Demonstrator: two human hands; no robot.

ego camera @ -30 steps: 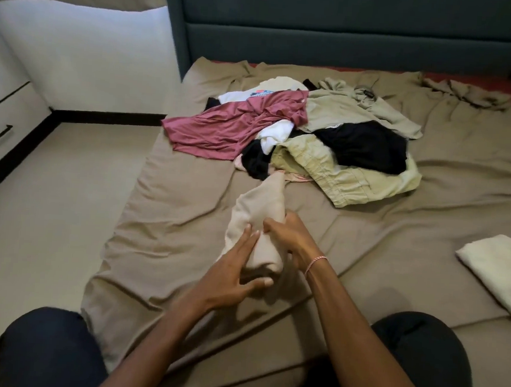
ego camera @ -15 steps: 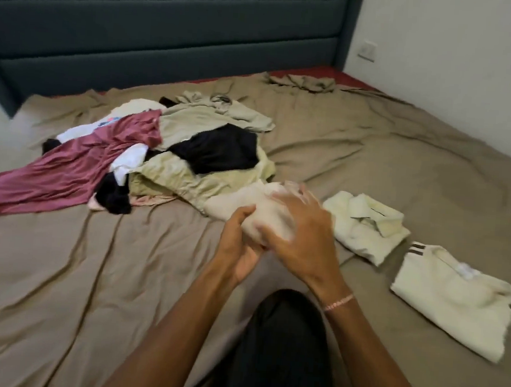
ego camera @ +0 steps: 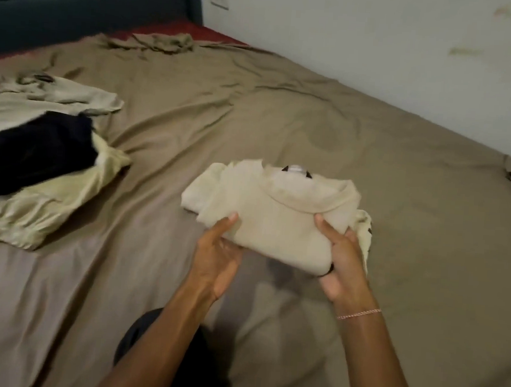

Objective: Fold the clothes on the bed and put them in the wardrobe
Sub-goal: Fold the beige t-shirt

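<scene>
Your left hand (ego camera: 217, 251) and right hand (ego camera: 345, 260) grip the folded beige garment (ego camera: 276, 225) with curled fingers over the bed (ego camera: 374, 126), toward its right edge; slackening either side would likely let the fold slump open.

Two hands (ego camera: 216, 260) (ego camera: 345, 260), one black garment (ego camera: 33, 153)

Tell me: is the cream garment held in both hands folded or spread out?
Folded: the cream fabric garment is a compact layered bundle, gripped at its sides by the left hand and right hand.
</scene>
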